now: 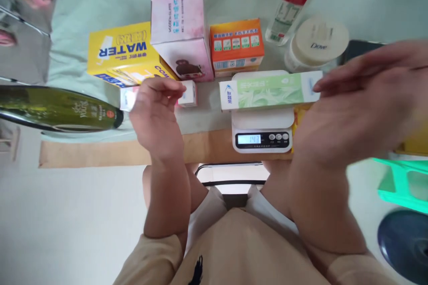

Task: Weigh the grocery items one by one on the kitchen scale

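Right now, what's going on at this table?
A person is weighing boxed goods. A long green box lies across a small white scale with its display lit. The right hand is open at the box's right end; whether it touches is unclear. The left hand is on a small pink-and-white box. Behind them stand yellow, pink and orange boxes.

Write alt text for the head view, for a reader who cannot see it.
A long green-and-white carton lies across a small white digital scale, with the right hand open at its end. The left hand hovers by a small pink-and-white box. Behind stand a yellow carton, pink box, orange box and white-lidded jar.
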Demonstrator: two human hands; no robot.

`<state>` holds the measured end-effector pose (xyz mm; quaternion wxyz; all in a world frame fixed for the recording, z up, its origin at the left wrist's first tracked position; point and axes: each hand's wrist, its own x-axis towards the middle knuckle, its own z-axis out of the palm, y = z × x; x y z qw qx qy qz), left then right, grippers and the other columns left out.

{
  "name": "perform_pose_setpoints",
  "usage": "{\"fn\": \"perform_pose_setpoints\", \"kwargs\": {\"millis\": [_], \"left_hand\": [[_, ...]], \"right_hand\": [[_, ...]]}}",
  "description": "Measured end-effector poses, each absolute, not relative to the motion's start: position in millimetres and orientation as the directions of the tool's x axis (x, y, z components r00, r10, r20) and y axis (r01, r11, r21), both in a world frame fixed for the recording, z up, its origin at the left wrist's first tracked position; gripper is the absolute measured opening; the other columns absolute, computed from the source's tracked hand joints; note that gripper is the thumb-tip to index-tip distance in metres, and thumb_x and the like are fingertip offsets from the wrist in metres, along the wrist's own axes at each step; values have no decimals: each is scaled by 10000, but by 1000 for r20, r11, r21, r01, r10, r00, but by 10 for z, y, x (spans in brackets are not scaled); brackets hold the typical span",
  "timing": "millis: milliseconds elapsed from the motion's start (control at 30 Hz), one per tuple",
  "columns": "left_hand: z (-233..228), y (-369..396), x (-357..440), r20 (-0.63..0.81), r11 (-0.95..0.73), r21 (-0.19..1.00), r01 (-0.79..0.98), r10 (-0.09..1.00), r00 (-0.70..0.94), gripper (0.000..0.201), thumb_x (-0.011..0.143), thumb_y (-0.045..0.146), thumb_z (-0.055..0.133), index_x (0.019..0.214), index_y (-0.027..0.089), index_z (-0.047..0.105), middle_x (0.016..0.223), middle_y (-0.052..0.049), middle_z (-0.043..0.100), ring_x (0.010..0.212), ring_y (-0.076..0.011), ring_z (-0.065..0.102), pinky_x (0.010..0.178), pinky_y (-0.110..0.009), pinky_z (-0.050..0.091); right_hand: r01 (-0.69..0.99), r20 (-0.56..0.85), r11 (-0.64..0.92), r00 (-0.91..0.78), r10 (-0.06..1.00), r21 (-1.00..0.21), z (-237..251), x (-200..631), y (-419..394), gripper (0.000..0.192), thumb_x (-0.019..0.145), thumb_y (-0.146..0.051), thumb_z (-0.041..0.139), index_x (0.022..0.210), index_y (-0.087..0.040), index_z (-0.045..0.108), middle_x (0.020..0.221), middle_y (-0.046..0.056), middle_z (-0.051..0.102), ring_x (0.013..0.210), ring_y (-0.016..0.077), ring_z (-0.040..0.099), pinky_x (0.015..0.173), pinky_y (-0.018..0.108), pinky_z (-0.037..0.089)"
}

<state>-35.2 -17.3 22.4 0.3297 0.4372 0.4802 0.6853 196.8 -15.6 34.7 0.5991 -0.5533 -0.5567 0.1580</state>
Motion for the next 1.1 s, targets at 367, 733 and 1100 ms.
{"fn": "perform_pose_setpoints", "kwargs": {"millis": [367,733,1100], "left_hand": [[98,-351,102,-18,10,974,228,999,34,508,1038,504,614,1470,238,635,1507,-117,734,1425,-312,689,1224,-497,586],[194,-316,4,289,-298,954,-37,944,-158,617,916,519,876,1508,407,737,1508,-14,762,1402,-315,736,1189,-486,672],[361,-482,-160,371,-353,897,-265,928,22,573,919,598,803,1469,445,752,1523,-33,758,1301,-311,782,1044,-431,713]], "right_hand": [[749,407,64,284,868,-660,-36,2193,-95,293,1017,-380,606,1282,-257,588,1326,133,669,1313,301,673,1245,658,519],[775,422,288,-30,906,-562,100,2171,-282,622,901,-472,783,1473,-306,602,1687,148,530,1593,397,514,1314,685,479],[882,342,337,-220,913,-331,1180,2816,-510,664,776,-338,854,1428,-334,730,1313,93,737,1193,313,733,953,512,675]]}}
